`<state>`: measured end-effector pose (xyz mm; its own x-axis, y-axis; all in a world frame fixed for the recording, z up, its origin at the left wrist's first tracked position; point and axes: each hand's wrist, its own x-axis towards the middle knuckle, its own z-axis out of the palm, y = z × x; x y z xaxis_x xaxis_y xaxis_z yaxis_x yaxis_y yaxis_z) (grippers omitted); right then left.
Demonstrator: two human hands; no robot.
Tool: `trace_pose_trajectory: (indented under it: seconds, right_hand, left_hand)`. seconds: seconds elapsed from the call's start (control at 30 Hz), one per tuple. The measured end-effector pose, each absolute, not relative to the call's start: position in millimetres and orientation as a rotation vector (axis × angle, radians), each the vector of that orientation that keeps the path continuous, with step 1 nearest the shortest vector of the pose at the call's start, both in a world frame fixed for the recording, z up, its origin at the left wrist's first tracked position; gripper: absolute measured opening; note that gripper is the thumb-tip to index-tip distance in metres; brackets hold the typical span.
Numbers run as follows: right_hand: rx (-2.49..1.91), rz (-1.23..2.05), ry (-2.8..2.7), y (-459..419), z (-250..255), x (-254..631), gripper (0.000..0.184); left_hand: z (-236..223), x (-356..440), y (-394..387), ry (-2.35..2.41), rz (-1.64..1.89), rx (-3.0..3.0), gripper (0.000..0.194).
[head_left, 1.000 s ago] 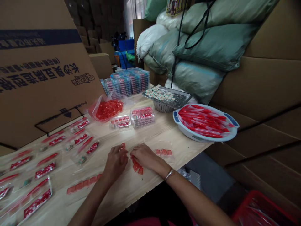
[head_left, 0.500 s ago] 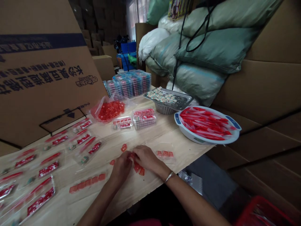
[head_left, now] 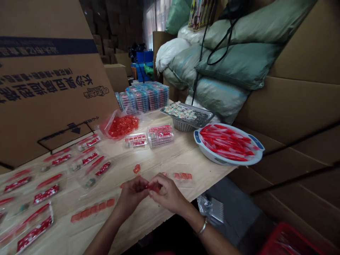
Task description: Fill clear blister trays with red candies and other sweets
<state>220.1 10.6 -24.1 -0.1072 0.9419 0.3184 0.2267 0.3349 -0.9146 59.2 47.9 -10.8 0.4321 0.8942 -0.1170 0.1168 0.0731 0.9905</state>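
Both hands [head_left: 148,193] have risen, pinching red pieces [head_left: 153,187] before a Chinese-printed carton [head_left: 53,81].

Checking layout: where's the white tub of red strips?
The white tub sits at the right edge of the table, just right of the mesh basket, in the head view.

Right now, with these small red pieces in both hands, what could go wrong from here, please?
The small red pieces pinched between the left hand and right hand could slip, because they are tiny. A dropped one might mix with the loose piece on the table or the row of red squares near the left hand. The table's front edge is also close below the hands, so a piece could perhaps fall off.
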Motion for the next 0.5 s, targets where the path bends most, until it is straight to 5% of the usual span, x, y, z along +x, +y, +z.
trace_pose_trajectory:
  seconds: [0.3, 0.5]
  right_hand:
    - [-1.262, 0.815, -1.490, -31, -37, 232, 0.016]
    - [-1.395, 0.820, -1.409, -30, -31, 233, 0.013]
  left_hand:
    - [-12, 88, 13, 0.949, 0.624, 1.510, 0.006]
    - [-15, 93, 6, 1.009, 0.590, 1.984, 0.015]
